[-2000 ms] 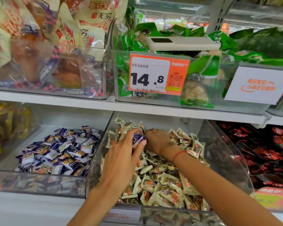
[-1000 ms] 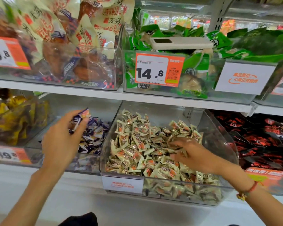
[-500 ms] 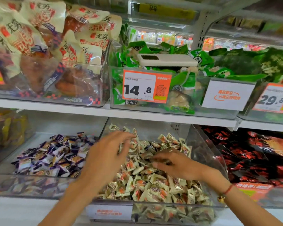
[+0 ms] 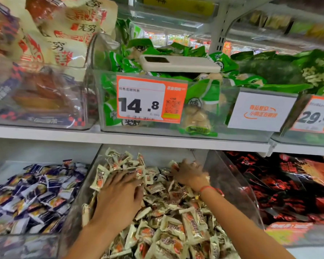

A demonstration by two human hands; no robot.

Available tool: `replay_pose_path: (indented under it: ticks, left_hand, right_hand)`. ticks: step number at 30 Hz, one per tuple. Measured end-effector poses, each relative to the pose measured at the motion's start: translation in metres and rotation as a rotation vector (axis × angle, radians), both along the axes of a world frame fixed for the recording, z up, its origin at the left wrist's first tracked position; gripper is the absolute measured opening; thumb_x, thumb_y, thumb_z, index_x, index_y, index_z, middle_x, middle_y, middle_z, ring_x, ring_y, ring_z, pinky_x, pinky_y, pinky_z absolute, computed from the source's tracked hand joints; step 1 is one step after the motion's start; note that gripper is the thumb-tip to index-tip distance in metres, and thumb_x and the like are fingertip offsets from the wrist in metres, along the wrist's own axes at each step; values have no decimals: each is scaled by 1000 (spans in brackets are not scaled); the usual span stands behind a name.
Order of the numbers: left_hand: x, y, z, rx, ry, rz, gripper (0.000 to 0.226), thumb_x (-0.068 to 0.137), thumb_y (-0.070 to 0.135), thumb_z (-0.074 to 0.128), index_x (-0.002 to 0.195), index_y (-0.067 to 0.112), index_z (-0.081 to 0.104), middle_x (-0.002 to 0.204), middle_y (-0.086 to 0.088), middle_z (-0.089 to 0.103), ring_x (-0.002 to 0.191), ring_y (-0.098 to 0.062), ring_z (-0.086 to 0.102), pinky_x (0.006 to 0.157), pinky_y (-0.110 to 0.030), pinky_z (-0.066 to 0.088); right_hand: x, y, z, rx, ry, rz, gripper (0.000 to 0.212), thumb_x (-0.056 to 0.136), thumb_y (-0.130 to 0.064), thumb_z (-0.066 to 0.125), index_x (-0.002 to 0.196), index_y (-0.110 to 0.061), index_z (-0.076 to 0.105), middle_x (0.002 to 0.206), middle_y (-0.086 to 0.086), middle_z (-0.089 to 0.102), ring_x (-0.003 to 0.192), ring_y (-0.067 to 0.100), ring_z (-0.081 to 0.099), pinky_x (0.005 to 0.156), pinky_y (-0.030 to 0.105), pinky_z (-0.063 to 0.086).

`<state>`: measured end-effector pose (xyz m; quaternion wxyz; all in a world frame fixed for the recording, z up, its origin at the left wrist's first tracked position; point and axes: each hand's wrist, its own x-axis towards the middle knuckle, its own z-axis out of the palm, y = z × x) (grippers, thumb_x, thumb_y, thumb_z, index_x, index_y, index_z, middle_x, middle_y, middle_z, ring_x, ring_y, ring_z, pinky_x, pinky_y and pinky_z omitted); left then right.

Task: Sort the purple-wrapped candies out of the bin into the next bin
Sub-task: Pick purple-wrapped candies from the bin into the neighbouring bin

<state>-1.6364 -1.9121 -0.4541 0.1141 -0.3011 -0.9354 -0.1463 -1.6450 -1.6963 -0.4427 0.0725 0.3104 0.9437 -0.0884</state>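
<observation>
Purple candies may stay buried, since both the left hand (image 4: 118, 200) and right hand (image 4: 188, 175) press flat, holding nothing, into beige candies (image 4: 168, 227) at the bin (image 4: 230, 184) rear.

Both hands lie in the middle bin (image 4: 230, 184) of the lower shelf: left hand (image 4: 118, 200) nearer, right hand (image 4: 188, 174) further back (on the candies). The next bin (image 4: 11, 165) stands just left; a phone (image 4: 178, 64) rests on packets in the bin above

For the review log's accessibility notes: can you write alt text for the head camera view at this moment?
Both hands, left hand and right hand, dig among cream-wrapped candies in a clear middle bin, with no purple wrapper visibly held. The next bin to the left holds purple-wrapped candies; above, a shelf carries snack bins and a 14.8 price tag.
</observation>
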Motion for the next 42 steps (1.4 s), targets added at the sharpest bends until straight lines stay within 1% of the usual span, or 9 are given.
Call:
replay_pose_path:
  ticks: [6, 9, 14, 18, 22, 26, 31, 34, 42]
  left_hand:
    - [-1, 0, 4, 374, 24, -10, 35, 101, 25, 34, 129, 28, 55, 133, 13, 53, 117, 1, 45, 103, -13, 21]
    - [-1, -3, 9, 556, -10, -12, 33, 100, 23, 37, 126, 26, 58, 128, 12, 57, 109, 3, 46, 99, -19, 36]
    - [7, -4, 9, 304, -117, -234, 43, 95, 51, 25, 132, 46, 46, 138, 33, 32, 127, 14, 26, 113, -19, 11]
    - [5, -2, 1, 99, -90, -332, 65, 83, 69, 11, 124, 45, 55, 133, 33, 42, 122, 10, 38, 116, -24, 9]
    - [2, -2, -3, 130, -74, -334, 81, 75, 82, 2, 116, 45, 62, 125, 34, 51, 108, 17, 37, 109, -18, 9]
    - [4, -3, -3, 177, -70, -285, 69, 81, 71, 10, 117, 42, 62, 120, 31, 55, 109, 13, 43, 112, -22, 19]
    - [9, -5, 8, 370, 60, -146, 44, 96, 44, 27, 125, 34, 58, 130, 21, 53, 114, 12, 35, 101, -4, 1]
    - [10, -6, 11, 358, 16, -194, 55, 96, 56, 16, 130, 37, 54, 132, 24, 49, 117, 15, 32, 100, -3, 2]
    - [9, -5, 2, 208, -109, -311, 42, 94, 52, 29, 117, 39, 63, 87, 19, 67, 79, 7, 59, 93, -17, 35]
  right_hand:
    - [25, -66, 13, -227, -1, 451, 50, 100, -49, 36, 143, -24, 33, 135, 12, 55, 128, 35, 47, 109, 51, 32]
    - [64, -80, 16, -199, 1, 618, 59, 99, -55, 33, 151, -31, 19, 154, 6, 32, 145, 28, 21, 119, 47, 9]
    - [122, -60, 38, -326, 20, 757, 70, 95, -60, 38, 153, -38, 7, 159, -19, -2, 146, 1, -5, 121, 32, 5]
    - [135, -33, 66, -502, -6, 742, 46, 96, -48, 43, 142, -43, 38, 147, -32, 25, 133, -18, 21, 110, 7, 18]
    - [86, 1, 63, -431, 272, 496, 32, 102, -31, 43, 127, -19, 59, 131, -5, 59, 117, 9, 55, 103, 29, 43]
    - [48, -8, 18, -235, 0, 336, 39, 105, -28, 28, 131, -4, 46, 131, 17, 53, 117, 33, 54, 97, 37, 41]
    - [72, -55, 16, -284, 8, 513, 56, 102, -51, 15, 153, -29, 18, 153, 4, 37, 140, 24, 32, 117, 40, 21]
    - [92, -63, 25, -440, 28, 703, 59, 99, -57, 19, 153, -35, 11, 159, -2, 24, 144, 24, 25, 119, 44, 18]
    - [91, -8, 45, -439, 280, 557, 29, 102, -28, 45, 119, -20, 66, 120, -4, 66, 111, 15, 60, 95, 29, 46]
